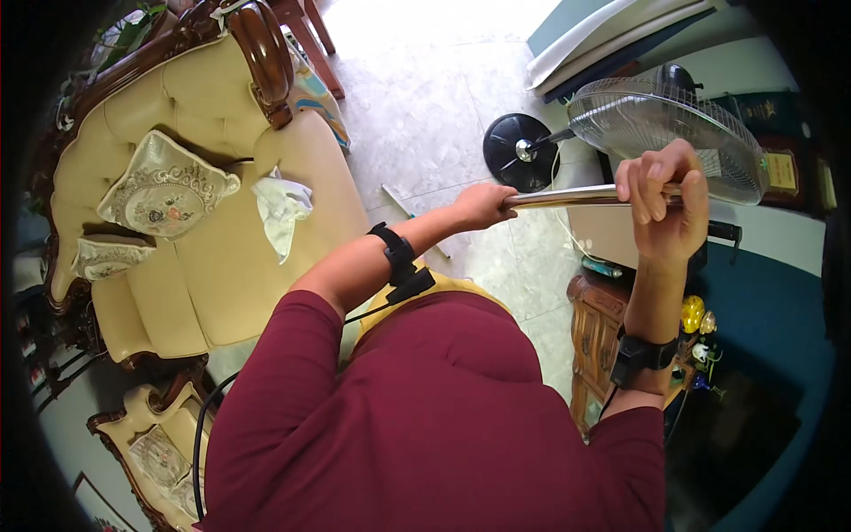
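A shiny metal mop pole (567,197) runs level between my two hands. Its left part is gripped by my left hand (486,206), whose fingers wrap round it. My right hand (663,193) is raised higher and curls its fingers round the other end. Under my left forearm, a flat mop head (403,202) lies slanted on the tiled floor. My arm and hand hide where the pole meets it. Just beyond the pole stands a fan (665,133) with a wire cage and a round black base (521,152).
On the left is a cream sofa (310,168) with carved wood, patterned cushions (168,186) and a white cloth (284,208). A carved wooden cabinet (596,332) with small ornaments (696,317) stands on the right. A white cord (572,232) hangs near the fan.
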Tool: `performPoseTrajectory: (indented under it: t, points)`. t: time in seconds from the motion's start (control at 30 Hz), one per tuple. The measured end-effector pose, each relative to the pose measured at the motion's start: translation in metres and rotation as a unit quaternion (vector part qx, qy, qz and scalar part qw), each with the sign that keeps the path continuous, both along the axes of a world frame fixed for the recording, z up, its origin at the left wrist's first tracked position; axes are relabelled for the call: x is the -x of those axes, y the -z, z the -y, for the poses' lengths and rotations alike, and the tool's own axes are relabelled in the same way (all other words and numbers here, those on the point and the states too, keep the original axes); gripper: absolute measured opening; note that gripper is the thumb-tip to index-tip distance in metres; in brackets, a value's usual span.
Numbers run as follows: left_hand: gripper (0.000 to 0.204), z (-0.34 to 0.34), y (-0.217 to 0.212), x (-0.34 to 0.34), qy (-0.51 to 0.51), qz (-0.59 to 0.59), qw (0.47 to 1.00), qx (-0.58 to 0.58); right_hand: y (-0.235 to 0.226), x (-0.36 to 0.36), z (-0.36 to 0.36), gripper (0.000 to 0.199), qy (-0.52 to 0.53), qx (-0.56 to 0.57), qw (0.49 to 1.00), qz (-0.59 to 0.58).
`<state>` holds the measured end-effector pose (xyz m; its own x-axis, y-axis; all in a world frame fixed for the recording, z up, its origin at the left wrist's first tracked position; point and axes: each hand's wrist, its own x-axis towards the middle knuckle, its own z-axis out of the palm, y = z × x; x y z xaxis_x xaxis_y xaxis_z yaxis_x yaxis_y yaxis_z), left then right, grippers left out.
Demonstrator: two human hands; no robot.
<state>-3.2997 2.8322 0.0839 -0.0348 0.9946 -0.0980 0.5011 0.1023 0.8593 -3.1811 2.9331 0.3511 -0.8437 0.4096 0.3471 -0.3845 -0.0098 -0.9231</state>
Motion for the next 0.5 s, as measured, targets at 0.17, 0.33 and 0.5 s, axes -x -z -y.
performPoseTrajectory:
  t: [0.17,0.33,0.5]
  points:
    - [0.022,-0.023,0.0,0.0,-0.044,-0.036,0.998,-0.003,-0.001,-0.001,-0.013,0.044,-0.024,-0.02,0.999,0.017]
    - [0.022,-0.071,0.016,0.039,-0.153,-0.007,0.987,-0.042,-0.004,0.016,0.016,0.016,0.026,-0.186,0.965,0.185]
    - [0.021,-0.101,0.02,0.071,-0.168,-0.03,0.975,-0.14,0.014,0.013,0.012,0.012,0.019,-0.248,0.961,0.12]
